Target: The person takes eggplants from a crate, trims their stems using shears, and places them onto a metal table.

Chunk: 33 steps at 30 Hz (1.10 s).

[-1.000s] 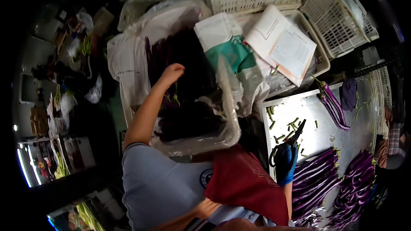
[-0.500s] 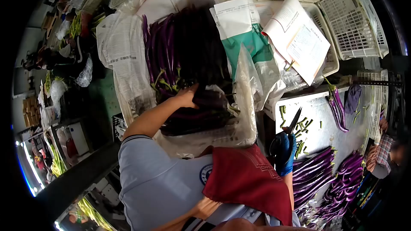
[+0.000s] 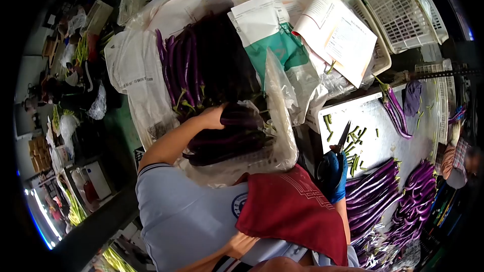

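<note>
Beside the metal table (image 3: 370, 116), my left hand (image 3: 212, 117) touches eggplants (image 3: 229, 147) in the lined crate (image 3: 290, 155), grip hidden from my feed; my gloved right hand (image 3: 334, 172) holds scissors (image 3: 344, 137) blades-up, presumably for safety.

Printed paper (image 3: 347, 48) lies over a white crate (image 3: 385, 54); brown boxes (image 3: 39, 153) are stacked at far left

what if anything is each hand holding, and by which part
Right hand: scissors, by the handles. Left hand: at the eggplants, but whether it grips any cannot be told.
</note>
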Each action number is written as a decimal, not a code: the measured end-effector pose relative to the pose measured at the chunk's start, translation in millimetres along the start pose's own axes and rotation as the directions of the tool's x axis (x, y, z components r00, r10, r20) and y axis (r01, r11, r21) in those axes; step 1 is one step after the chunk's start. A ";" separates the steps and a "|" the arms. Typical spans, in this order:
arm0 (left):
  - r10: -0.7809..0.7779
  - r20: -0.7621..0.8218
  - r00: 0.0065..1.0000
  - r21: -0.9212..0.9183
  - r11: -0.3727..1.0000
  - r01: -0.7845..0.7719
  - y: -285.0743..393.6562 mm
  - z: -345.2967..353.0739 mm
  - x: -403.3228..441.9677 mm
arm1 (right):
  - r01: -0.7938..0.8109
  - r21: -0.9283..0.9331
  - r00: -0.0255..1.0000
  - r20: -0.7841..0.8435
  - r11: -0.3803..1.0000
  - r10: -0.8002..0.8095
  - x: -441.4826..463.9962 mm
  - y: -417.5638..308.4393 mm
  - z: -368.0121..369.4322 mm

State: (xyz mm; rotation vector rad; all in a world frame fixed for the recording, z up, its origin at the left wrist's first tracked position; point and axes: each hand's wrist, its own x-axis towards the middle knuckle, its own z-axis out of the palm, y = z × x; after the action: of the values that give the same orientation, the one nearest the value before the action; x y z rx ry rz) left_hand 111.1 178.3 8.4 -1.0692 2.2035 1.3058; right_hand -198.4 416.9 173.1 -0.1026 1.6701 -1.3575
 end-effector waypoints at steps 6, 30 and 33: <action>0.005 -0.269 0.963 -0.141 0.989 -0.044 0.0 -12.0 -41.6 | 0.048 0.048 0.998 0.036 0.998 -0.050 -3.8 -3.3 -6.4; 0.455 -0.242 0.857 -0.456 0.726 -0.514 312.9 -121.2 -67.3 | 0.151 0.285 0.933 0.276 0.947 -0.232 -29.9 19.6 -103.2; 0.741 -0.424 0.521 0.511 0.671 -0.538 389.1 -79.4 -57.7 | 0.160 0.288 0.943 0.240 0.944 -0.233 -42.1 15.6 -129.9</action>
State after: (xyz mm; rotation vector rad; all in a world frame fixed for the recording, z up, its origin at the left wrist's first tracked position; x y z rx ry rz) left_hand -141.9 245.3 312.5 -0.5480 3.4173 0.7950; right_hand -258.1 540.6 177.6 -0.2946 1.2633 -1.6281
